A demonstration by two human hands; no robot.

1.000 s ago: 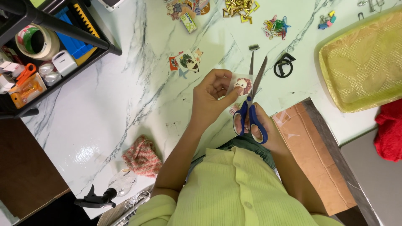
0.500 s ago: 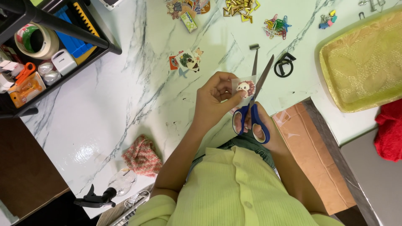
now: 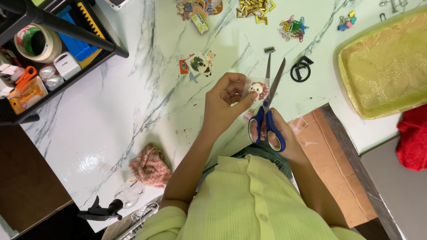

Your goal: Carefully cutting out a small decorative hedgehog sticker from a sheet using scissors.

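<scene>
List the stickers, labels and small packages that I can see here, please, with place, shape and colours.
Sticker sheet: pinched in the left hand, between the open blades of the blue scissors in the right hand; small, clear, brown-pink animal.
Cut stickers: on the marble table beyond the hands; red, green, white.
Tape roll: black tray, far left; beige ring.
White box: same tray; small, rounded.

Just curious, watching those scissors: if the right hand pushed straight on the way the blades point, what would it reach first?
The right hand holds blue-handled scissors open, blades pointing up the picture. First in line is the small hedgehog sticker pinched in the left hand; beyond it, probably bare marble tabletop, though depth is unclear.
</scene>
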